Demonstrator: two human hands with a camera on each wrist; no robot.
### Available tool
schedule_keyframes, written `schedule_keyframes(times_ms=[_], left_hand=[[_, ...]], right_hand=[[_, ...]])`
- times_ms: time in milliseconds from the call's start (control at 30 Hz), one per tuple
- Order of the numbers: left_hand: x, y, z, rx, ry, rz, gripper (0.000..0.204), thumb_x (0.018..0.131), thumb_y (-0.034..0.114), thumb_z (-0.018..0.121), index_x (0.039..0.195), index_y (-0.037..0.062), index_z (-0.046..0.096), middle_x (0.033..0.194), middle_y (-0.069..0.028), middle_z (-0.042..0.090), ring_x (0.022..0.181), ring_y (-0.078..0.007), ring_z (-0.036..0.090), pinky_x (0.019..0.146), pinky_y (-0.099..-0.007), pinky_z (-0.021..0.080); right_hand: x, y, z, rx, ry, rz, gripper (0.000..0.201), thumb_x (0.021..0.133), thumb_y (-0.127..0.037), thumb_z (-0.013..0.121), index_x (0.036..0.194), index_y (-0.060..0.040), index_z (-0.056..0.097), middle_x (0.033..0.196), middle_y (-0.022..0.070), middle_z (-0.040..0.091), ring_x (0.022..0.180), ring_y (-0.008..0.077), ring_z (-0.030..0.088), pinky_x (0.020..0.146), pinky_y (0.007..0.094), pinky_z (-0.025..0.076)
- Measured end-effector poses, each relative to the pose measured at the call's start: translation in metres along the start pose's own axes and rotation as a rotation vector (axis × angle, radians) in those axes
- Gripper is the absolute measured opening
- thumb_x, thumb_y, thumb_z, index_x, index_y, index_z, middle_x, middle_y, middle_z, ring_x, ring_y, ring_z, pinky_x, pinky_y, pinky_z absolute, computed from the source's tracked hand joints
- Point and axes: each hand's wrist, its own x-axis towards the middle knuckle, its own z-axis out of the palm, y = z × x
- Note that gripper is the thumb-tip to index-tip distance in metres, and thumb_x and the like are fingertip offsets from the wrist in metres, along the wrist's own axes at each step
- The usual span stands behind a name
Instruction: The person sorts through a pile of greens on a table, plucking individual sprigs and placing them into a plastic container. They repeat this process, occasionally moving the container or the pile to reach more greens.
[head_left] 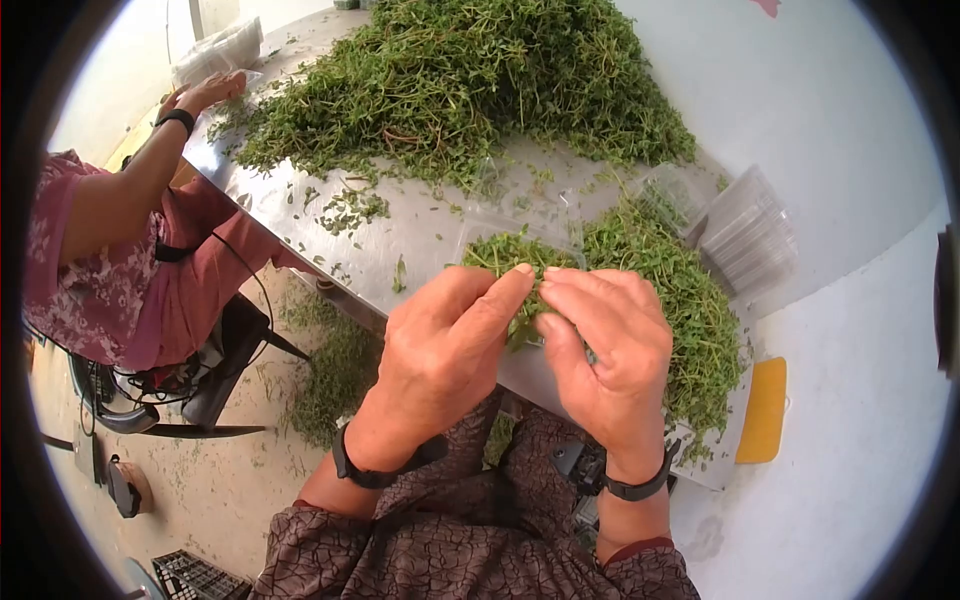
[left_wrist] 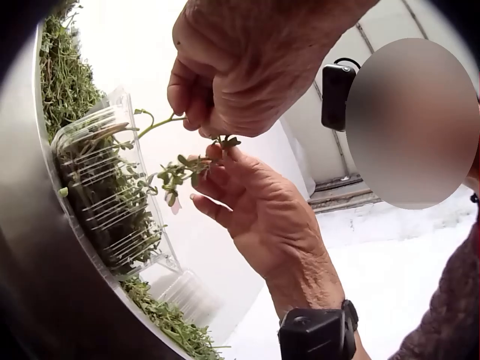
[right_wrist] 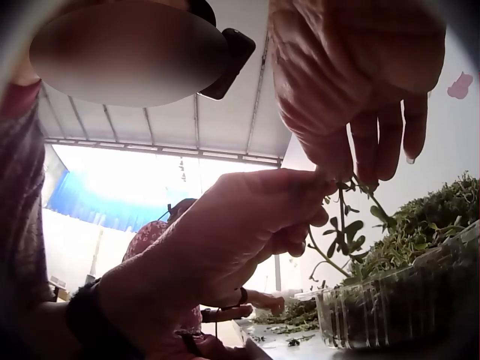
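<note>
Both hands meet at chest height above the near edge of the metal table. In the head view the left hand (head_left: 440,350) pinches a green sprig (head_left: 524,318) between thumb and curled fingers. Right beside it, the right hand (head_left: 615,355) pinches the same greenery, thumb and fingertips together. The left wrist view shows small leafy stems (left_wrist: 177,174) hanging from the fingertips of the right hand (left_wrist: 270,225), with the left hand (left_wrist: 247,75) above. Just beyond the hands stands a clear plastic container (right_wrist: 397,304) filled with greens.
A large heap of greens (head_left: 450,80) covers the table's (head_left: 400,235) far part; a smaller pile (head_left: 690,320) lies at the right. Stacked clear containers (head_left: 750,235) stand by the wall, near a yellow board (head_left: 764,410). Another person (head_left: 120,240) sits at the left.
</note>
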Motion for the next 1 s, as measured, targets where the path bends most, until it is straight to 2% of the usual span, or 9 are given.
schedule_keyframes(times_ms=[67,233,367,567,633,733,767,933,1000], left_hand=[[0.004,0.002,0.000,0.023,-0.001,0.011,0.039,0.074,-0.011,0.069,0.110,0.0029,0.071,0.086,-0.0101,0.065,0.069,-0.0221,0.066,0.059,-0.0303,0.052],[0.009,0.000,0.002,0.010,-0.022,0.027,0.038,0.074,-0.010,0.069,0.110,0.0026,0.070,0.086,-0.0102,0.065,0.069,-0.0225,0.066,0.058,-0.0315,0.052],[0.010,-0.004,0.005,0.001,-0.022,0.056,0.032,0.071,-0.009,0.066,0.103,-0.0004,0.067,0.082,-0.0106,0.061,0.069,-0.0257,0.063,0.058,-0.0346,0.052],[0.010,-0.004,0.002,-0.053,-0.023,-0.061,0.041,0.068,-0.019,0.056,0.101,-0.0012,0.070,0.085,-0.0096,0.067,0.072,-0.0185,0.067,0.065,-0.0277,0.055],[0.013,-0.007,-0.004,-0.114,-0.007,-0.121,0.039,0.069,-0.020,0.056,0.100,-0.0018,0.071,0.085,-0.0094,0.067,0.072,-0.0172,0.067,0.066,-0.0268,0.054],[0.012,-0.010,-0.004,-0.155,0.041,-0.181,0.039,0.070,-0.021,0.054,0.100,-0.0026,0.071,0.086,-0.0087,0.067,0.073,-0.0141,0.066,0.067,-0.0252,0.053],[0.011,-0.011,-0.001,-0.147,0.053,-0.160,0.041,0.070,-0.021,0.054,0.101,-0.0022,0.071,0.086,-0.0087,0.066,0.073,-0.0144,0.066,0.067,-0.0254,0.053],[0.003,-0.015,0.006,-0.055,0.025,-0.087,0.046,0.069,-0.022,0.054,0.107,-0.0014,0.071,0.092,-0.0092,0.064,0.075,-0.0160,0.065,0.067,-0.0265,0.053],[0.000,-0.018,0.010,-0.053,0.002,-0.078,0.043,0.068,-0.018,0.060,0.107,-0.0016,0.067,0.097,-0.0148,0.063,0.081,-0.0300,0.065,0.066,-0.0350,0.054]], right_hand=[[0.002,0.004,0.003,-0.040,0.023,-0.029,0.025,0.070,-0.002,0.075,0.094,-0.0022,0.070,0.098,0.0085,0.070,0.089,0.0270,0.063,0.078,0.0382,0.049],[0.013,0.009,0.006,-0.188,0.025,-0.128,0.022,0.064,0.003,0.070,0.086,-0.0026,0.067,0.086,0.0061,0.066,0.081,0.0258,0.060,0.071,0.0383,0.048],[0.013,0.011,0.012,-0.195,0.009,-0.105,0.019,0.063,0.003,0.069,0.081,-0.0032,0.066,0.081,0.0065,0.066,0.077,0.0262,0.060,0.065,0.0372,0.049],[0.012,0.018,0.011,-0.032,0.158,-0.010,0.014,0.064,0.004,0.065,0.076,-0.0030,0.065,0.073,0.0082,0.066,0.064,0.0263,0.059,0.057,0.0346,0.049],[0.009,0.024,0.002,-0.003,0.215,0.198,0.011,0.071,0.006,0.065,0.080,-0.0009,0.067,0.076,0.0092,0.068,0.066,0.0226,0.061,0.061,0.0321,0.050],[0.011,0.023,0.000,0.072,0.273,0.339,0.009,0.079,0.005,0.064,0.085,0.0006,0.068,0.079,0.0105,0.068,0.069,0.0194,0.062,0.063,0.0303,0.050],[0.011,0.024,0.003,0.085,0.294,0.287,0.008,0.083,0.005,0.065,0.089,0.0012,0.069,0.081,0.0120,0.068,0.069,0.0196,0.063,0.063,0.0298,0.050],[0.005,0.034,0.012,-0.047,0.337,0.269,0.012,0.081,0.005,0.069,0.092,0.0005,0.069,0.084,0.0136,0.069,0.069,0.0232,0.066,0.063,0.0308,0.053],[0.001,0.036,0.016,-0.120,0.346,0.195,0.011,0.081,0.005,0.069,0.091,0.0001,0.069,0.084,0.0140,0.070,0.071,0.0257,0.068,0.064,0.0324,0.054]])
